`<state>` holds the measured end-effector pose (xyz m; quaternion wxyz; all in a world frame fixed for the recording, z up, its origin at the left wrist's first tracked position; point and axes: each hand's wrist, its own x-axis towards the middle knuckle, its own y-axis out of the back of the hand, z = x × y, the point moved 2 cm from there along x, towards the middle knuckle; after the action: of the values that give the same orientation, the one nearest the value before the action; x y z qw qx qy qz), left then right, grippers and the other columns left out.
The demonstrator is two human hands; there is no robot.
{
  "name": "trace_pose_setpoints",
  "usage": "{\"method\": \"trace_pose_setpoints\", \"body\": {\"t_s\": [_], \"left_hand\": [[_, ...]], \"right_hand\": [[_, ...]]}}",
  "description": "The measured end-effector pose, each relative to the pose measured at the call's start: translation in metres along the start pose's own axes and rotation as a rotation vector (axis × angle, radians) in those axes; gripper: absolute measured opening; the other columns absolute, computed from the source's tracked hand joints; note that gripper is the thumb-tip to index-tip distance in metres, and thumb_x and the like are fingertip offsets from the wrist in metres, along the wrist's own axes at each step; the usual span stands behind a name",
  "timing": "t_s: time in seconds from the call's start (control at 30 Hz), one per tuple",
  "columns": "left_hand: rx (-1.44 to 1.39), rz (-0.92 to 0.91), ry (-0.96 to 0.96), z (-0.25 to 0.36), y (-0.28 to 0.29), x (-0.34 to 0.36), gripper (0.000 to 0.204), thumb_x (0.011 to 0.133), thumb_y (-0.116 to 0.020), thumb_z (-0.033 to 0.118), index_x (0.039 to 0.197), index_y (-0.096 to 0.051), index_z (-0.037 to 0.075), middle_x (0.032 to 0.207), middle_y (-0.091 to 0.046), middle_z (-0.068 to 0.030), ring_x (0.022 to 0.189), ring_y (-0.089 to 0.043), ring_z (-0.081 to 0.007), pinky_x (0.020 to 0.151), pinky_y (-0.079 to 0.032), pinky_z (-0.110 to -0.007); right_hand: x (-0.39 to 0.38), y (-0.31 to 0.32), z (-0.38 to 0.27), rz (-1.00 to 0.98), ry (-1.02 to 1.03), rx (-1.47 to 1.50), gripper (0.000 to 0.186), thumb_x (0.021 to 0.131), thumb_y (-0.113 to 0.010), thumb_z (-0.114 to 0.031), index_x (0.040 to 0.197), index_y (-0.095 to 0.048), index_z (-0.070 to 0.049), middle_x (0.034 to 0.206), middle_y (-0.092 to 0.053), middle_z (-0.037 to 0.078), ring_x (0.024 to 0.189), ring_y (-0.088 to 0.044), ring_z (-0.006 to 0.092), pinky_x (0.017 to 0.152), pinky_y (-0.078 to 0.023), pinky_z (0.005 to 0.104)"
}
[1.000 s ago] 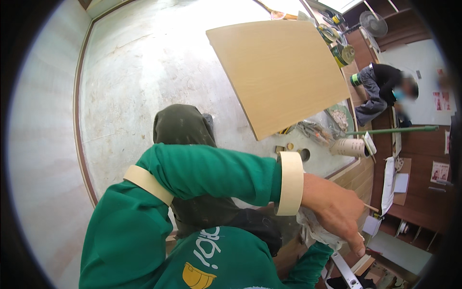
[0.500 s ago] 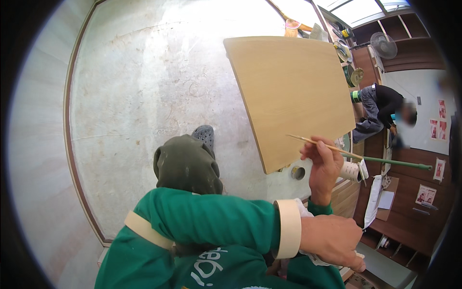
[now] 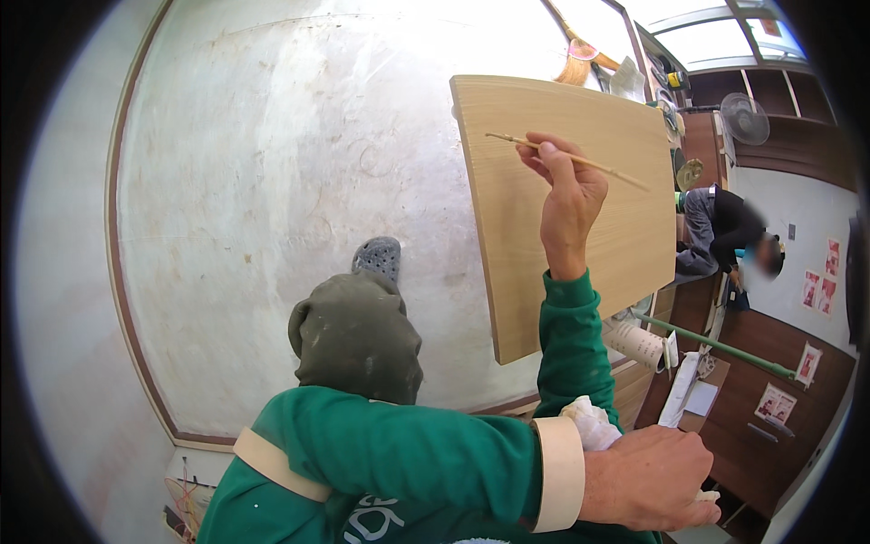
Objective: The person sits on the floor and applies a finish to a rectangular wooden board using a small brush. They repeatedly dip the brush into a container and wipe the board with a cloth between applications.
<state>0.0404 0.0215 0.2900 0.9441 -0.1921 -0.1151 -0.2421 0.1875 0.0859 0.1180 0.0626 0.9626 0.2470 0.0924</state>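
Note:
A thin wooden-handled paintbrush (image 3: 609,170) is pinched in the fingers of my right hand (image 3: 566,195), its narrow tip pointing left. That hand hovers over the light wood-coloured panel (image 3: 507,263), near its upper left part; whether the tip touches the surface I cannot tell. My left forearm lies across my front, a wide beige ring (image 3: 559,473) round its wrist. In the closed fist of my left hand (image 3: 648,479) is a crumpled white cloth (image 3: 592,424), showing on both sides of the fist.
A pale, stained floor (image 3: 254,227) spreads to the left, my grey clog (image 3: 377,257) on it. Right of the panel are a white cylindrical container (image 3: 634,344), a green pole (image 3: 725,347), a broom (image 3: 577,62) and a fan (image 3: 745,118). Another person (image 3: 729,227) bends over further right.
My right hand has moved up and left with the paintbrush, from the panel's lower right corner to over its upper part. My left fist has shifted slightly lower right, still holding the cloth.

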Motion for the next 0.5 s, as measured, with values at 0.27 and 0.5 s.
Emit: {"method": "trace_pose_setpoints", "body": {"t_s": [0.27, 0.5], "left_hand": [[-0.027, 0.030, 0.015, -0.001, 0.019, 0.002, 0.055, 0.089, -0.059, 0.043, 0.076, -0.067, -0.011, 0.079, -0.066, -0.0283, 0.082, -0.067, -0.0440, 0.078, -0.054, -0.051], [-0.035, 0.005, 0.017, -0.002, 0.023, 0.006, 0.054, 0.089, -0.060, 0.042, 0.077, -0.068, -0.011, 0.080, -0.067, -0.0292, 0.083, -0.067, -0.0446, 0.079, -0.054, -0.051]], "right_hand": [[0.029, 0.001, -0.007, -0.055, -0.172, 0.136, 0.023, 0.093, -0.055, -0.007, 0.102, -0.070, 0.008, 0.088, -0.071, 0.015, 0.084, -0.073, 0.0251, 0.079, -0.061, 0.0357], [0.042, -0.001, 0.005, -0.199, -0.222, 0.059, 0.024, 0.093, -0.055, -0.010, 0.100, -0.071, 0.006, 0.088, -0.071, 0.014, 0.086, -0.073, 0.0242, 0.083, -0.059, 0.0357]]}}
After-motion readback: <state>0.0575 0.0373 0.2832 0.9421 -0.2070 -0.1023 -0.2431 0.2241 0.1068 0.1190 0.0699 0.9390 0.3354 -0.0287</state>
